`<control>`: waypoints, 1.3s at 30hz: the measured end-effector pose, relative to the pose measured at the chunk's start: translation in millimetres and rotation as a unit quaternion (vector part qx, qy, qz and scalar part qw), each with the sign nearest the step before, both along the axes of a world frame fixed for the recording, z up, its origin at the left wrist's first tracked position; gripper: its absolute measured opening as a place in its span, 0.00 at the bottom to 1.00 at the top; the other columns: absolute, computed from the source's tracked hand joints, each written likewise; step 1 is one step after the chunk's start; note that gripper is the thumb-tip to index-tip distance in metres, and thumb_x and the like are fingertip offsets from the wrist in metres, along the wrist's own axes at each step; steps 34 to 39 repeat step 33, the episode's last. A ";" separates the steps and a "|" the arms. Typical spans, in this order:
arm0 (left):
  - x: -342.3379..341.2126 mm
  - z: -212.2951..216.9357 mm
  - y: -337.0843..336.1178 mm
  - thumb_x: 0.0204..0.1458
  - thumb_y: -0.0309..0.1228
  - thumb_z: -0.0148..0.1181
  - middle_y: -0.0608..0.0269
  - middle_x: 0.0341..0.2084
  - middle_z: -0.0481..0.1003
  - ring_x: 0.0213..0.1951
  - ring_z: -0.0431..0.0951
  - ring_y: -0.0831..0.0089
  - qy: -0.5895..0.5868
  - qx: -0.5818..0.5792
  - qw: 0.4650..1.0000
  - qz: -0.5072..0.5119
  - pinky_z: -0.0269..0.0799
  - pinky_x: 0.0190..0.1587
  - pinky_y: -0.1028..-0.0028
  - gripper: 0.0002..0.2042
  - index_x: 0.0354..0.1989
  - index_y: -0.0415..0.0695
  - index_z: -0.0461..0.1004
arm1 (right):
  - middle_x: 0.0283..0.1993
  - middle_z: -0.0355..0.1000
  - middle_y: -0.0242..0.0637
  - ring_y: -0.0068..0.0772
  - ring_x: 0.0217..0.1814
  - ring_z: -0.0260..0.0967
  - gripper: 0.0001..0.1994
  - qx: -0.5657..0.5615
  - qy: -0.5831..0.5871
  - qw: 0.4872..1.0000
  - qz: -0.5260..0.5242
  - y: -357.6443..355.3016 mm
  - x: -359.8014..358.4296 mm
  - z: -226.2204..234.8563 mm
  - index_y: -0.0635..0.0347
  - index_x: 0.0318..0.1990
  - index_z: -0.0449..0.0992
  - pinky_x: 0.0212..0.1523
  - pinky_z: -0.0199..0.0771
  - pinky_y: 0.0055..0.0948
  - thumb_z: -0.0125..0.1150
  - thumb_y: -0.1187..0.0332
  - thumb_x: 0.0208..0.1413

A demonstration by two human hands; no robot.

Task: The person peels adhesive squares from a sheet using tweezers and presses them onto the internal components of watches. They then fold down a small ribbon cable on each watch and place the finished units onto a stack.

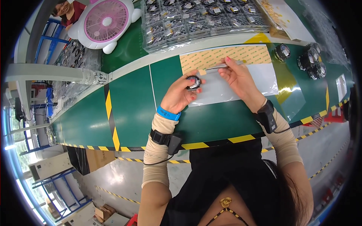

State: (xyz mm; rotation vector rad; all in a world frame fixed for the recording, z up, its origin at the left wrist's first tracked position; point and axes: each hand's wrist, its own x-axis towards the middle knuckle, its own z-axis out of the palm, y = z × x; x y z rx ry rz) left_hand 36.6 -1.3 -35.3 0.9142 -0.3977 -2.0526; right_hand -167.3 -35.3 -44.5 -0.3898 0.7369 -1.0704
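Observation:
My left hand (175, 95) is closed around a small round black part (194, 83) with a shiny silver face, held over the left edge of a white sheet. Just right of it, my right hand (240, 80) pinches slim metal tweezers (215, 67). At their tip is a small yellowish adhesive piece (203, 72), close above the round part; whether the two touch I cannot tell. Beneath both hands lies the white sheet (260, 77), and along its far side runs a strip of yellowish adhesive backing (211, 55) with printed marks.
Clear trays (184, 28) of round parts fill the far side. Several loose round parts (312, 62) stand at the right beside a yellow transparent film (288, 71). A pink-and-white fan (107, 21) and another person (71, 13) are at the far left. Striped tape (196, 145) marks the green bench's near edge.

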 end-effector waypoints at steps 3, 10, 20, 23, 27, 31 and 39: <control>23.4 -16.6 -5.9 0.53 0.26 0.44 0.49 0.38 0.66 0.28 0.67 0.70 0.150 0.011 0.985 0.081 0.62 0.19 0.82 0.15 0.50 0.39 0.59 | 0.34 0.71 0.42 0.23 0.29 0.70 0.11 -0.055 0.018 0.998 -0.013 6.9 3.7 2.3 0.66 0.36 0.69 0.30 0.71 0.16 0.51 0.65 0.56; 11.2 9.1 1.5 0.45 0.16 0.44 0.44 0.42 0.64 0.33 0.68 0.67 0.144 -0.018 0.975 0.168 0.65 0.23 0.81 0.20 0.50 0.40 0.58 | 0.34 0.71 0.43 0.23 0.28 0.70 0.10 -0.066 0.017 0.997 0.037 9.1 4.4 -1.5 0.65 0.37 0.68 0.30 0.70 0.17 0.49 0.65 0.57; 33.6 -0.2 -6.9 0.48 0.18 0.44 0.48 0.39 0.66 0.31 0.67 0.70 0.115 -0.018 0.974 0.192 0.64 0.21 0.83 0.17 0.48 0.43 0.58 | 0.34 0.71 0.43 0.24 0.28 0.70 0.10 -0.064 0.016 0.997 0.046 8.4 3.6 -1.2 0.65 0.36 0.68 0.29 0.69 0.16 0.48 0.65 0.57; 35.0 -5.9 -6.9 0.52 0.23 0.45 0.49 0.38 0.67 0.26 0.66 0.73 0.114 -0.029 0.978 0.174 0.61 0.18 0.83 0.13 0.47 0.43 0.59 | 0.34 0.71 0.43 0.24 0.27 0.70 0.10 -0.062 0.018 0.997 0.048 9.3 4.8 0.1 0.65 0.36 0.68 0.29 0.69 0.16 0.48 0.65 0.58; 33.8 -11.8 -6.5 0.56 0.35 0.46 0.52 0.34 0.68 0.19 0.63 0.77 0.102 -0.062 0.989 0.082 0.55 0.13 0.83 0.11 0.44 0.44 0.60 | 0.34 0.71 0.43 0.24 0.27 0.70 0.10 -0.069 0.014 0.996 0.047 9.7 3.9 0.0 0.65 0.36 0.69 0.29 0.69 0.17 0.48 0.65 0.57; 23.9 -3.4 -1.5 0.57 0.41 0.44 0.53 0.32 0.69 0.16 0.60 0.79 -0.049 -0.078 0.995 0.031 0.53 0.10 0.81 0.13 0.43 0.46 0.61 | 0.34 0.71 0.43 0.25 0.28 0.70 0.11 -0.074 0.023 0.996 0.047 10.0 5.0 -1.2 0.65 0.36 0.69 0.29 0.69 0.18 0.48 0.65 0.57; 6.4 9.3 2.9 0.57 0.40 0.43 0.53 0.32 0.69 0.17 0.61 0.79 -0.143 -0.073 0.986 -0.035 0.54 0.11 0.80 0.12 0.43 0.47 0.61 | 0.35 0.71 0.45 0.27 0.29 0.70 0.11 -0.084 0.029 0.995 0.041 11.2 5.7 -2.0 0.66 0.37 0.69 0.29 0.70 0.19 0.48 0.65 0.57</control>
